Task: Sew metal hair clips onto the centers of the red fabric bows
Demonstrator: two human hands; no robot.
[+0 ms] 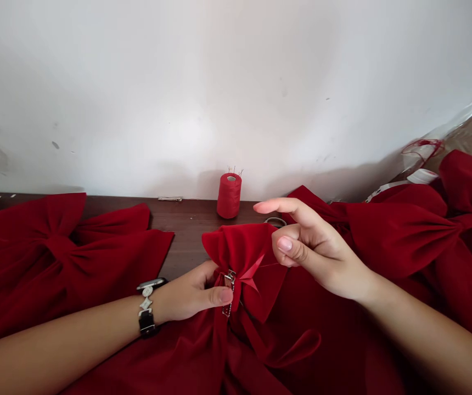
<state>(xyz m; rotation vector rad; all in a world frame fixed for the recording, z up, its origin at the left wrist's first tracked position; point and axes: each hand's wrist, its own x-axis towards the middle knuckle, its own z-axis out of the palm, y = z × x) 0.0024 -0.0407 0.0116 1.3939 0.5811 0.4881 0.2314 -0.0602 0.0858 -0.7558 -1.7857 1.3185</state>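
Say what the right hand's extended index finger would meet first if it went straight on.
Straight on from the right hand, the thread cone looks first in line, though depth is unclear: the finger may pass in front of it.

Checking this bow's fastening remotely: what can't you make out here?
Head view:
- Metal clip on the red bow: partly covered by the left hand, fastening hidden.
- Metal ring: mostly behind the red bow, unclear what it is.
- Pins in the thread spool: too small to count.
- Far-right bow: cut off by the picture's edge.
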